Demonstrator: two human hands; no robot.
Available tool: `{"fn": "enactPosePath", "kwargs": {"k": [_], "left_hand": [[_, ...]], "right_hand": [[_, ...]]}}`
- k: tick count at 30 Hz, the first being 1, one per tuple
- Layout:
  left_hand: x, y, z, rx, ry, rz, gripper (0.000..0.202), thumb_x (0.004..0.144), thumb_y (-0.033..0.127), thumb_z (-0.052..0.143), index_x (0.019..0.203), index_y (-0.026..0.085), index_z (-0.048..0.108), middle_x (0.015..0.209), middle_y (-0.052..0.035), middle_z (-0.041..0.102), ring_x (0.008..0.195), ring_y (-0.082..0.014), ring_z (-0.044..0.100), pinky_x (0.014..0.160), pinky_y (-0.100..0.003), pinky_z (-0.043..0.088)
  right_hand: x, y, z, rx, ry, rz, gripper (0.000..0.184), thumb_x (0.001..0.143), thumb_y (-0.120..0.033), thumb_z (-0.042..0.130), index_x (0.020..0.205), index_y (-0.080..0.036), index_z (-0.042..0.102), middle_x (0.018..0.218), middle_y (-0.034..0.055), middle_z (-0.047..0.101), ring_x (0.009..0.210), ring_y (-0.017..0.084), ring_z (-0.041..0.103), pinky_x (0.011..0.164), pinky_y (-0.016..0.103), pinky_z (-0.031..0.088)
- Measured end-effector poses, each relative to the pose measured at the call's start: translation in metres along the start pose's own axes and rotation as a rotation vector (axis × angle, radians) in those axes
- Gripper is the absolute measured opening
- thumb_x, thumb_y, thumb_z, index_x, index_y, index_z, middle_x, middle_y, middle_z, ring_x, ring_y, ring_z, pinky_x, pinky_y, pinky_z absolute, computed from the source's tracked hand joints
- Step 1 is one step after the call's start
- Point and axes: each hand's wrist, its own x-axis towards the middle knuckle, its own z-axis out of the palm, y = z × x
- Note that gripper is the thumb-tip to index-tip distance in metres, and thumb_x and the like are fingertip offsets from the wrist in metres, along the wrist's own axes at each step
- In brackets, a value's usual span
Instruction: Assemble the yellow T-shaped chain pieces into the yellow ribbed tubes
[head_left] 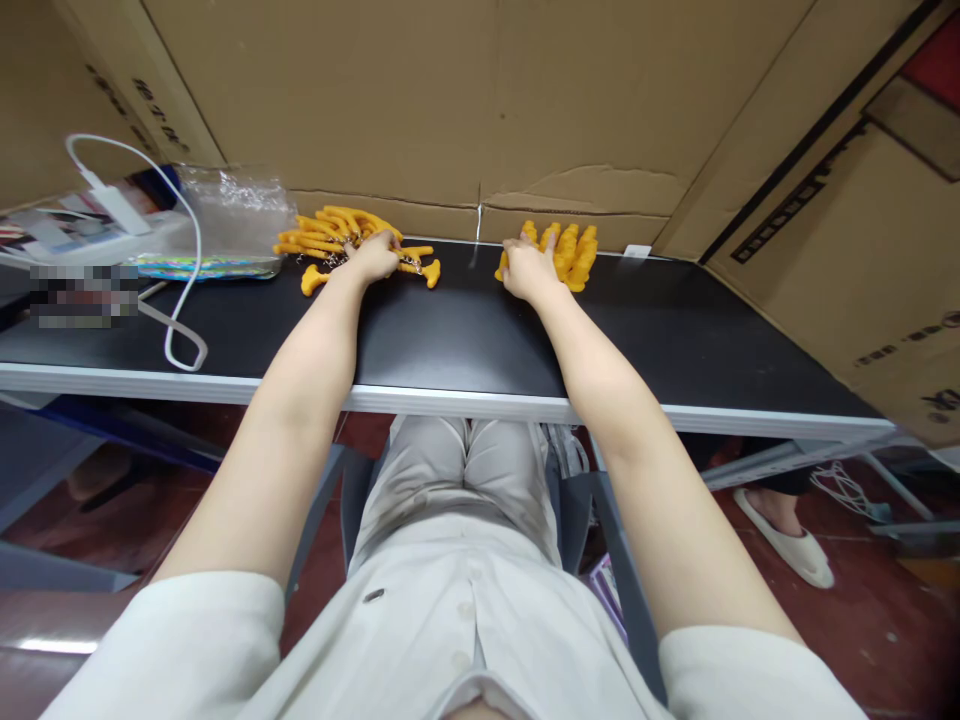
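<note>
At the back of the black table, my left hand [379, 258] rests on a loose pile of orange-yellow keychains [322, 232]. They have long thin bodies, small metal chains and some T-shaped ends. My left fingers close around part of one, and the hand hides much of it. To the right, my right hand [529, 268] is at the left end of a row of lumpy orange-yellow pieces [576, 255]. Its fingers are bent around the leftmost piece, which is partly hidden beneath the palm.
Cardboard walls [420, 110] enclose the table's back and right side. At left lie a clear plastic bag [236, 215], a white cable [196, 235] and a white charger [124, 208]. A small white tag [637, 251] lies at the back right. Another person's slippered foot [787, 535] shows below.
</note>
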Motion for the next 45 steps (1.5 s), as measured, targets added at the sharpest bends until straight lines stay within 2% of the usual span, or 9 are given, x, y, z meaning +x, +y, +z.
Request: {"fn": "enactPosePath", "kwargs": {"k": [3,7,11,16,21,29,37,41,45], "left_hand": [[-0.012,0.015,-0.005,-0.041,-0.001,-0.16,0.061,0.091,0.047,0.05,0.15,0.037,0.061,0.153,-0.0103,0.068,0.152,-0.0407,0.055,0.131,-0.071,0.027],[-0.022,0.027,-0.009,-0.056,0.021,-0.166,0.06,0.103,0.057,0.033,0.157,0.036,0.051,0.162,-0.0127,0.061,0.158,-0.0378,0.048,0.133,-0.069,0.021],[-0.029,0.036,-0.018,-0.064,0.072,-0.127,0.061,0.106,0.058,0.035,0.164,0.042,0.042,0.162,-0.0108,0.061,0.156,-0.0382,0.051,0.129,-0.069,0.028],[-0.038,0.052,-0.029,-0.094,0.145,-0.094,0.062,0.107,0.044,0.032,0.168,0.038,0.041,0.163,-0.0124,0.06,0.155,-0.0385,0.051,0.126,-0.068,0.034],[-0.04,0.063,-0.029,-0.02,0.119,-0.032,0.075,0.101,0.046,0.054,0.173,0.036,0.037,0.164,-0.0141,0.057,0.156,-0.0432,0.048,0.128,-0.065,0.033],[-0.03,0.061,-0.02,-0.004,0.13,-0.02,0.051,0.104,0.037,0.046,0.149,0.024,0.066,0.147,-0.0177,0.068,0.148,-0.039,0.055,0.127,-0.058,0.037],[-0.036,0.067,-0.022,0.016,0.093,-0.069,0.05,0.102,0.043,0.051,0.143,0.021,0.069,0.144,-0.0155,0.071,0.145,-0.0369,0.058,0.124,-0.048,0.042],[-0.037,0.069,-0.023,0.027,0.1,-0.036,0.051,0.1,0.044,0.054,0.143,0.02,0.069,0.145,-0.0169,0.07,0.143,-0.0383,0.059,0.124,-0.051,0.042],[-0.04,0.074,-0.024,0.047,0.074,0.014,0.053,0.099,0.043,0.054,0.143,0.016,0.069,0.15,-0.0204,0.066,0.145,-0.04,0.056,0.128,-0.053,0.037]], "right_hand": [[0.004,0.006,0.008,0.04,0.024,-0.013,0.058,0.095,-0.012,0.055,0.153,-0.012,0.055,0.169,0.0258,0.053,0.169,0.041,0.034,0.135,0.081,0.006],[0.01,0.014,0.018,0.093,0.091,-0.054,0.053,0.099,-0.022,0.057,0.151,-0.014,0.056,0.165,0.0267,0.056,0.168,0.045,0.034,0.132,0.085,0.001],[0.009,0.013,0.019,0.117,0.124,-0.075,0.046,0.102,-0.033,0.06,0.146,-0.018,0.061,0.16,0.0257,0.061,0.164,0.047,0.039,0.13,0.088,0.001],[0.003,0.002,0.009,0.061,0.073,-0.06,0.038,0.104,-0.014,0.05,0.139,-0.012,0.062,0.158,0.0268,0.062,0.165,0.041,0.037,0.132,0.083,0.003],[0.003,-0.005,0.003,0.083,0.057,-0.051,0.033,0.106,-0.016,0.045,0.132,-0.011,0.065,0.146,0.0273,0.069,0.147,0.04,0.058,0.132,0.079,0.015],[0.003,-0.006,0.006,0.134,0.057,-0.068,0.046,0.1,-0.021,0.054,0.146,-0.015,0.059,0.14,0.0226,0.074,0.142,0.041,0.065,0.133,0.082,0.012],[0.004,-0.009,0.01,0.144,0.027,-0.041,0.049,0.1,-0.031,0.057,0.147,-0.016,0.055,0.127,0.0225,0.078,0.137,0.043,0.068,0.132,0.083,0.01],[0.004,-0.008,0.011,0.14,0.05,-0.05,0.05,0.102,-0.035,0.058,0.148,-0.016,0.051,0.119,0.0194,0.079,0.132,0.043,0.071,0.132,0.083,0.011],[0.003,-0.007,0.006,0.08,0.081,-0.05,0.047,0.104,-0.032,0.057,0.147,-0.014,0.05,0.125,0.0226,0.077,0.132,0.042,0.071,0.136,0.076,0.014]]}}
